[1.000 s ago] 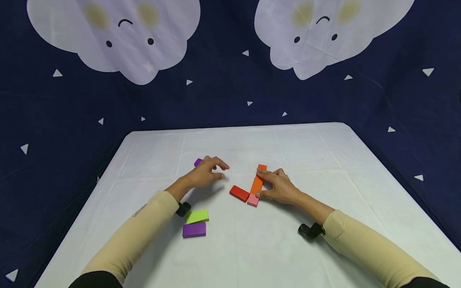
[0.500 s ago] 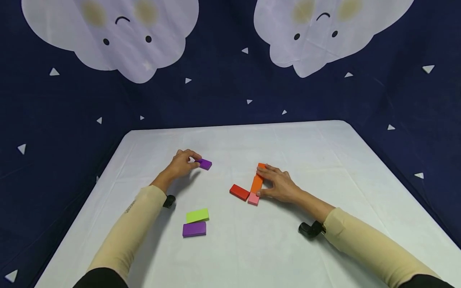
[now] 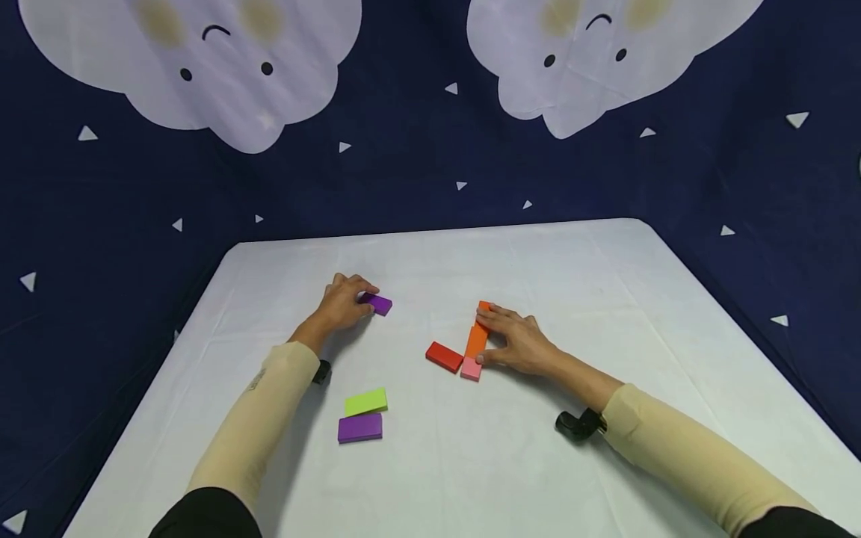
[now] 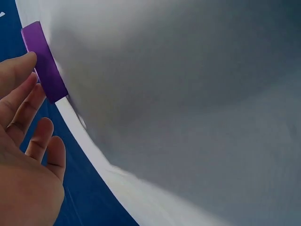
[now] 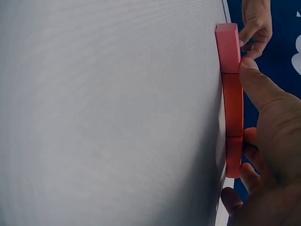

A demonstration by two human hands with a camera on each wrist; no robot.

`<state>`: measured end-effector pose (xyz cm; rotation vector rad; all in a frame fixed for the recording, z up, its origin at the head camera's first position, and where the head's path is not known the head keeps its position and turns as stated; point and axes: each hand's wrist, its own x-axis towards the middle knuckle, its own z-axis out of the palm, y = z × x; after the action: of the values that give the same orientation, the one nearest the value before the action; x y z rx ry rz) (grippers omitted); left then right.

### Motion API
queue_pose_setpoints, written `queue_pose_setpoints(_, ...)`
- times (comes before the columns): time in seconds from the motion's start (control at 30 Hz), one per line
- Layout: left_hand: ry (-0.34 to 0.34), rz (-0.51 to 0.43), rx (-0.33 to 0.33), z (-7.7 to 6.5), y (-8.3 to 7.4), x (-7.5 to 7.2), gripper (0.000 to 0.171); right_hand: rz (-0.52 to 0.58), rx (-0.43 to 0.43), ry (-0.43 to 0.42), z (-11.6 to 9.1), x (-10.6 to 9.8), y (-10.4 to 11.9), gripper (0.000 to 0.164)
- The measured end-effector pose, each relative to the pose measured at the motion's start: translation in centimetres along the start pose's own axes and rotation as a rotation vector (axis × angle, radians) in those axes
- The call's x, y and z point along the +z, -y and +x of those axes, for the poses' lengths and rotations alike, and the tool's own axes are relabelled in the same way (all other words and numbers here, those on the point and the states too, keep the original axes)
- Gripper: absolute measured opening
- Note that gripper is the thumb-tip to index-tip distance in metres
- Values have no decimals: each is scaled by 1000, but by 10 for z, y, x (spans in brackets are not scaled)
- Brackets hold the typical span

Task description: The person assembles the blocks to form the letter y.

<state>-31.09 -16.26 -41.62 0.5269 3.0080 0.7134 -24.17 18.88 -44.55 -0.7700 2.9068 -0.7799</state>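
Observation:
My left hand (image 3: pixel 341 302) pinches a small purple block (image 3: pixel 381 305) at the table's far left part; in the left wrist view the thumb lies on that purple block (image 4: pixel 44 63). My right hand (image 3: pixel 521 341) rests on a short row of blocks, its thumb touching the pink block (image 3: pixel 471 370) and its fingertips reaching over the orange blocks (image 3: pixel 476 340). The right wrist view has the thumb of the right hand (image 5: pixel 277 136) near the joint between pink and orange. Touching the row's near end from the left is a red block (image 3: pixel 444 357).
Nearer to me on the left lie a lime green block (image 3: pixel 366 401) and a second purple block (image 3: pixel 359 428), almost touching. All stand on a white-covered table (image 3: pixel 538 478). A dark blue curtain (image 3: pixel 403 194) with cloud figures hangs behind it.
My left hand has moved left, from over the table's middle to the far purple block, and has taken hold of it. The right hand has stayed on the row.

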Motion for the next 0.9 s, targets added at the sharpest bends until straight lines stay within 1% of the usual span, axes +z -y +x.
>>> queue_pose_setpoints(0.23,16,35,11,0,3,1,39,2,-9,-4,1,-2,3,81)
queue_pose_setpoints(0.43,26,14,1,0,6,4,38,-9,-23,-17,0,-1,2,81)
queue_pose_setpoints(0.57,37,3,0,0,6,5,37,-4,-12,-13,-1,-1,2,81)
queue_pose_setpoints(0.73,47,-23,17,-4,0,3,34,-8,-1,-8,-1,-1,2,81)
queue_pose_setpoints(0.8,57,-49,26,-6,-5,1,33,-12,-1,-8,-2,-1,2,80)
queue_pose_setpoints(0.9,81,-89,62,-11,-16,0,32,-7,3,-11,-2,-2,1,80)
